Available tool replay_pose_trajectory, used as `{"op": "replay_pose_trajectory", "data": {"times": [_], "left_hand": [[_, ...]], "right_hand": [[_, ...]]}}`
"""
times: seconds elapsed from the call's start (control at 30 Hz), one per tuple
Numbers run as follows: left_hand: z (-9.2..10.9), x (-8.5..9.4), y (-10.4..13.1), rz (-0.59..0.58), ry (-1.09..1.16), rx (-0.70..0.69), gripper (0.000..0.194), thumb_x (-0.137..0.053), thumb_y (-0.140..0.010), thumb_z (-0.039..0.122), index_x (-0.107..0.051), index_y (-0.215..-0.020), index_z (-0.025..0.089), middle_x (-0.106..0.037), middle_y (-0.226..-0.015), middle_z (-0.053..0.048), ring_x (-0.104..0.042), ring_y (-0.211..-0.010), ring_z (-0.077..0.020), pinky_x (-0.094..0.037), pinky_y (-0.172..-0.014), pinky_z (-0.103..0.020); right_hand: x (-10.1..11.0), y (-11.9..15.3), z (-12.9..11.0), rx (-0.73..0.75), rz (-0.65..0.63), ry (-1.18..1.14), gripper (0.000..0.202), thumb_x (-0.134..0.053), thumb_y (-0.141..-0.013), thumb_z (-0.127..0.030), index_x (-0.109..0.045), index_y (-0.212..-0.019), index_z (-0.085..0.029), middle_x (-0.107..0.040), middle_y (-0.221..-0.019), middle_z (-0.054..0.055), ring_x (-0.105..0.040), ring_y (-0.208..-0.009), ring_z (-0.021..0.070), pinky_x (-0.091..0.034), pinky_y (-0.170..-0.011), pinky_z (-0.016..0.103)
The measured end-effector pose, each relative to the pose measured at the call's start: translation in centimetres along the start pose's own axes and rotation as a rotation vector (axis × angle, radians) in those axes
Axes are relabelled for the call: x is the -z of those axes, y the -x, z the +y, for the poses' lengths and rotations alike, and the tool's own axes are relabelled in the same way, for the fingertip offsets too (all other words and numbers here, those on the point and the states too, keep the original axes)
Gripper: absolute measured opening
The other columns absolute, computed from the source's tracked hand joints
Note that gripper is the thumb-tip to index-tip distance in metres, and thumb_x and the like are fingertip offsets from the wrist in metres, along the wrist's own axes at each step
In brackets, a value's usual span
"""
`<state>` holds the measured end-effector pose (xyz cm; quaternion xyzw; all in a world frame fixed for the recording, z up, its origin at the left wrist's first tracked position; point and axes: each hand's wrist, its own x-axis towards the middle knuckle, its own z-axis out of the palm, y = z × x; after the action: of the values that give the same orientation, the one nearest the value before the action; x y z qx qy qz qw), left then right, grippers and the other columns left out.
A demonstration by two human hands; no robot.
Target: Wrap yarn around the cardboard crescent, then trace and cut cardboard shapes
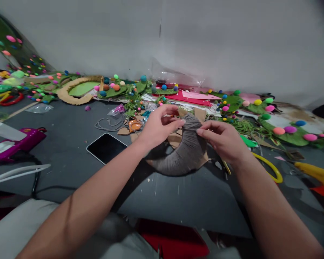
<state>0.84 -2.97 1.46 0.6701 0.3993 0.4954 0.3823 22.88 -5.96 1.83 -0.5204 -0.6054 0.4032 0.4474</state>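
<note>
Beyond the near edge of a dark grey tabletop, a grey-wrapped crescent is held near the middle, its hollow facing the left edge and bare brown showing at its lower tip. The left hand steadies the upper end, fingers loosely curled with the thumb against the inner rim, while the right hand has thumb and forefinger pinched together on the outer rim, a two-sided hold that appears meant to brace the curve and leave the wrapped face in view. Whether the right fingers also grip a loose strand cannot be told. A yellow handle loop, probably of scissors, lies beside the right forearm, with a yellow glue gun at the right edge, likely placed there for easy reach. A phone lies flat beside the left forearm; a purple tool sits at the left edge. Past the hands lie brown cardboard scraps and grey cord, its colour close to the wrapping. Along the far edge, a tan crescent, green leaf shapes with bright pompoms and red sheets crowd toward a pale wall, seemingly set back to give the hands room
</note>
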Motion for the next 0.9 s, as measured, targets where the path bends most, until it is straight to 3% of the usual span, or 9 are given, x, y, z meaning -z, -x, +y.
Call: {"op": "replay_pose_trajectory", "data": {"times": [0.1,0.17,0.27,0.37,0.47,0.57,0.67,0.77,0.9], "left_hand": [[1.3,1.3,0.2,0.235,-0.097,-0.213,0.021,-0.071,-0.094,0.029,-0.068,-0.112,0.018,-0.073,-0.116,-0.006,-0.069,-0.106,-0.0164,-0.054,-0.094,-0.03],[2.3,2.3,0.4,0.307,-0.178,-0.292,0.014,-0.065,-0.099,0.031,-0.07,-0.102,0.018,-0.072,-0.098,-0.003,-0.066,-0.089,-0.0134,-0.052,-0.078,-0.026],[3.7,3.0,0.9,0.034,-0.296,-0.224,0.025,-0.06,-0.101,0.038,-0.07,-0.087,0.019,-0.065,-0.075,0.002,-0.057,-0.068,-0.0112,-0.043,-0.062,-0.025],[4.5,2.3,1.6,-0.24,-0.529,-0.073,0.036,-0.062,-0.097,0.055,-0.071,-0.089,0.021,-0.071,-0.082,0.001,-0.061,-0.073,-0.0151,-0.04,-0.062,-0.028],[4.7,1.1,2.1,-0.318,-0.749,-0.002,0.044,-0.059,-0.094,0.065,-0.068,-0.096,0.022,-0.074,-0.093,-0.003,-0.065,-0.079,-0.0212,-0.036,-0.062,-0.03],[4.5,0.4,2.3,-0.358,-0.846,0.019,0.04,-0.053,-0.099,0.059,-0.064,-0.102,0.021,-0.073,-0.092,-0.006,-0.064,-0.075,-0.0231,-0.031,-0.059,-0.031],[4.3,0.8,2.2,-0.43,-0.907,0.03,0.035,-0.053,-0.1,0.055,-0.063,-0.095,0.021,-0.07,-0.083,-0.005,-0.062,-0.071,-0.0234,-0.027,-0.058,-0.031],[4.6,1.6,2.2,-0.651,-0.88,-0.008,0.034,-0.062,-0.094,0.054,-0.063,-0.081,0.022,-0.067,-0.076,-0.003,-0.059,-0.069,-0.0211,-0.026,-0.057,-0.031],[5.3,2.3,2.4,-0.902,-0.654,-0.031,0.025,-0.07,-0.089,0.048,-0.068,-0.079,0.024,-0.066,-0.073,0.002,-0.054,-0.064,-0.0155,-0.03,-0.057,-0.03]], "right_hand": [[0.2,0.1,0.7,0.005,0.082,-0.13,0.021,-0.084,-0.074,-0.037,-0.072,-0.077,-0.02,-0.065,-0.074,0.0,-0.054,-0.065,0.0122,-0.041,-0.057,0.025],[0.1,0.1,1.1,0.01,0.115,-0.143,0.02,-0.083,-0.075,-0.037,-0.072,-0.078,-0.02,-0.067,-0.076,0.001,-0.057,-0.067,0.0135,-0.044,-0.06,0.027],[-0.3,0.4,1.2,0.014,0.153,-0.159,0.02,-0.082,-0.077,-0.038,-0.071,-0.08,-0.021,-0.068,-0.08,0.002,-0.06,-0.07,0.0148,-0.048,-0.064,0.029],[-0.9,0.9,0.9,0.023,0.191,-0.142,0.021,-0.081,-0.078,-0.039,-0.07,-0.08,-0.021,-0.066,-0.077,0.001,-0.059,-0.067,0.0141,-0.048,-0.062,0.028],[-1.7,1.4,0.7,0.024,0.206,-0.115,0.022,-0.078,-0.081,-0.04,-0.069,-0.079,-0.02,-0.063,-0.071,0.0,-0.055,-0.061,0.0127,-0.046,-0.058,0.027],[-2.4,1.7,0.5,0.034,0.195,-0.079,0.024,-0.076,-0.083,-0.042,-0.07,-0.079,-0.019,-0.064,-0.071,0.001,-0.057,-0.062,0.0139,-0.046,-0.057,0.028],[-2.4,1.7,0.2,0.099,0.225,-0.025,0.018,-0.077,-0.081,-0.038,-0.072,-0.082,-0.021,-0.071,-0.102,0.008,-0.068,-0.095,0.0218,-0.054,-0.071,0.031],[-1.9,1.4,-0.1,0.194,0.258,0.01,0.014,-0.077,-0.081,-0.035,-0.072,-0.083,-0.022,-0.068,-0.125,0.01,-0.061,-0.125,0.0267,-0.056,-0.09,0.036],[-1.0,0.6,0.3,0.065,0.267,-0.144,0.015,-0.077,-0.078,-0.034,-0.07,-0.081,-0.021,-0.073,-0.112,0.008,-0.069,-0.107,0.0239,-0.057,-0.092,0.039]]}}
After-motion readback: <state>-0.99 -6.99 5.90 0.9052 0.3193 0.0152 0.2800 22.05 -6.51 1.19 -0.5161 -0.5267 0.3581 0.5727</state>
